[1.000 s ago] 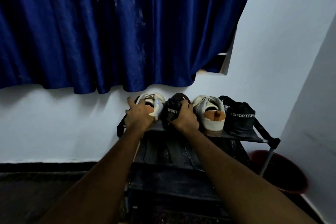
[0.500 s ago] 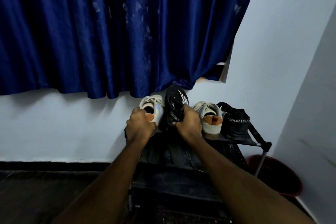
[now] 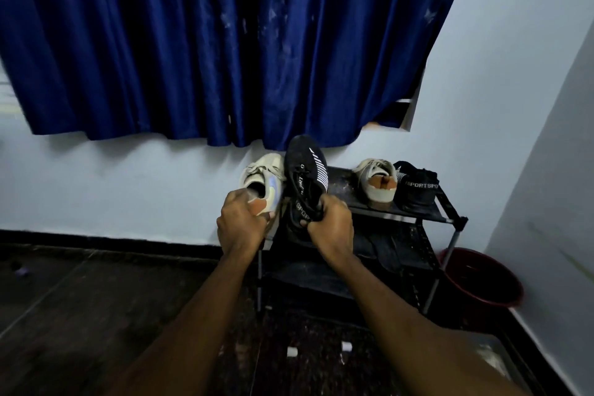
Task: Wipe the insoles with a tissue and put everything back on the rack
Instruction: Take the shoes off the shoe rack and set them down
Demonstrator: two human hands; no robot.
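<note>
My left hand (image 3: 241,221) grips the heel of a white sneaker (image 3: 261,176), held up just left of the black shoe rack (image 3: 418,215). My right hand (image 3: 328,224) grips the collar of a black "SPORT" shoe (image 3: 305,167), lifted toe-up above the rack's left end. On the top shelf stand a second white sneaker (image 3: 376,180) with an orange lining and a second black shoe (image 3: 416,187) at the right end. No tissue or loose insole is visible.
A blue curtain (image 3: 225,42) hangs right behind the rack, its hem just above the raised shoes. A dark red tub (image 3: 482,280) sits on the floor to the rack's right, by the side wall. Dark items lie on the lower shelves. Dark floor spreads to the left.
Both shoes rested on the top shelf a second ago. Both hands have lifted them off; the black shoe now points up and the white sneaker has moved left off the rack.
</note>
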